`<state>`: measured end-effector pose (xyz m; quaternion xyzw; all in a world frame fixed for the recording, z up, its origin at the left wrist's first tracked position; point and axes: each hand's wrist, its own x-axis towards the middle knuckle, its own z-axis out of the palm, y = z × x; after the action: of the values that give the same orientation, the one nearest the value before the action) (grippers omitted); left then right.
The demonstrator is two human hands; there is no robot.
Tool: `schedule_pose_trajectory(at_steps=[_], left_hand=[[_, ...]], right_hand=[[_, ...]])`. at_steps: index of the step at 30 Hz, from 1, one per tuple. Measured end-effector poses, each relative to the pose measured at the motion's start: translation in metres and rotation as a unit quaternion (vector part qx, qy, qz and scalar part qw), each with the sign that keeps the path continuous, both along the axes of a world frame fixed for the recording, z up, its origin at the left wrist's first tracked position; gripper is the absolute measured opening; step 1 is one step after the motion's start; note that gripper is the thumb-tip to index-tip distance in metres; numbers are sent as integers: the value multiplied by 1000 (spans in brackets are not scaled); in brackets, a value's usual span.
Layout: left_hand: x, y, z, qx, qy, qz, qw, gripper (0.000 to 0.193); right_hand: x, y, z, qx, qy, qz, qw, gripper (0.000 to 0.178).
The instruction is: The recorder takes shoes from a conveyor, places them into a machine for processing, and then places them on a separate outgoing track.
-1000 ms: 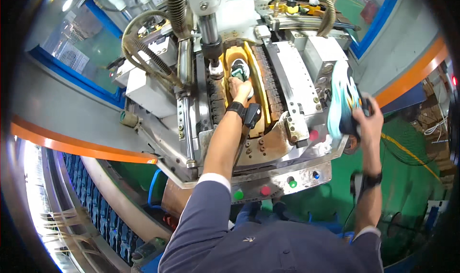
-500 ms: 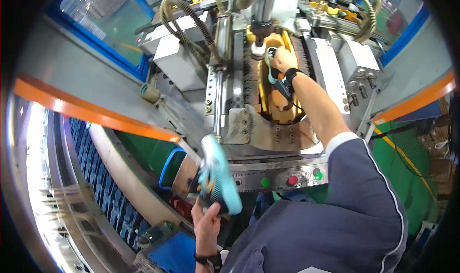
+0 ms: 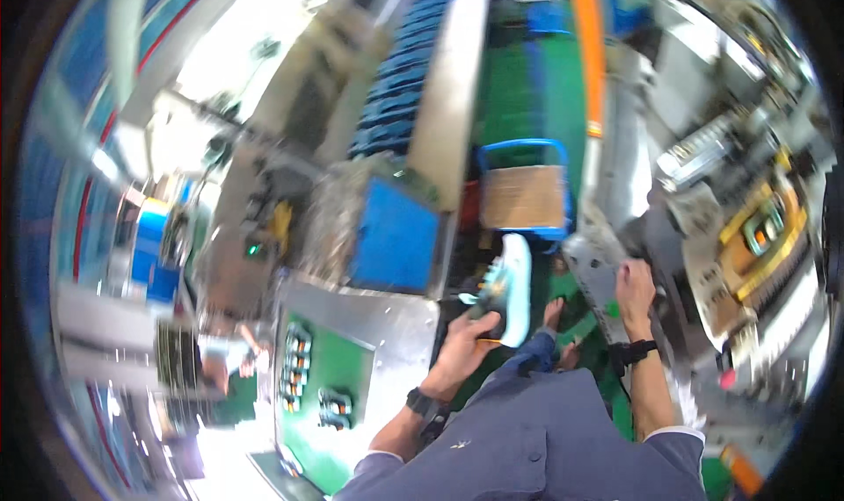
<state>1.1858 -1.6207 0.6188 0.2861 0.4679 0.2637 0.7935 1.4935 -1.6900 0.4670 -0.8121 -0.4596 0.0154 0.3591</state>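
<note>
My left hand (image 3: 466, 352) grips a sneaker (image 3: 517, 290) with a pale teal sole and a dark upper. It is held in front of my body, toe pointing away and sole turned to the right. My right hand (image 3: 635, 292) is curled closed beside the front panel (image 3: 598, 268) of the machine, near a green button (image 3: 613, 308); nothing shows in its fingers. Farther right, another shoe (image 3: 763, 228) sits inside the yellow-edged holder (image 3: 743, 259) of the machine, apart from both hands.
To the left stands a metal table with a green mat (image 3: 330, 352) bearing several shoe pieces (image 3: 297, 369). A blue panel (image 3: 396, 237) and a blue-framed cart (image 3: 526, 198) lie ahead. A conveyor with blue pads (image 3: 400, 83) runs beyond, beside an orange rail (image 3: 587, 53).
The view has swung left. My right hand has let go of the shoe in the machine and drawn back to the front panel. My left hand still holds its sneaker.
</note>
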Motion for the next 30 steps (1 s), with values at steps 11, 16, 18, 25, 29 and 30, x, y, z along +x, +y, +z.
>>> schedule_pose_trajectory(at_steps=[11, 16, 18, 25, 29, 30], left_hand=[[-158, -72, -58, -103, -35, 250, 962, 31], [-277, -77, -105, -112, 13, 409, 905, 29], [-344, -78, -158, -91, 4, 457, 885, 33], [-553, -76, -245, -109, 221, 593, 766, 20], [-628, -88, -280, -75, 428, 575, 693, 42], [-639, -83, -302, -48, 527, 550, 646, 50]], right_hand=[[-5, 17, -72, -10, -17, 72, 997, 12], [-52, 133, 51, 130, -66, 165, 976, 9], [-108, 195, 126, 183, 40, 258, 948, 13], [-391, 366, 357, 153, -174, 433, 871, 19], [-505, 513, 417, 131, -245, 528, 803, 35], [-500, 579, 426, 151, -262, 562, 770, 39]])
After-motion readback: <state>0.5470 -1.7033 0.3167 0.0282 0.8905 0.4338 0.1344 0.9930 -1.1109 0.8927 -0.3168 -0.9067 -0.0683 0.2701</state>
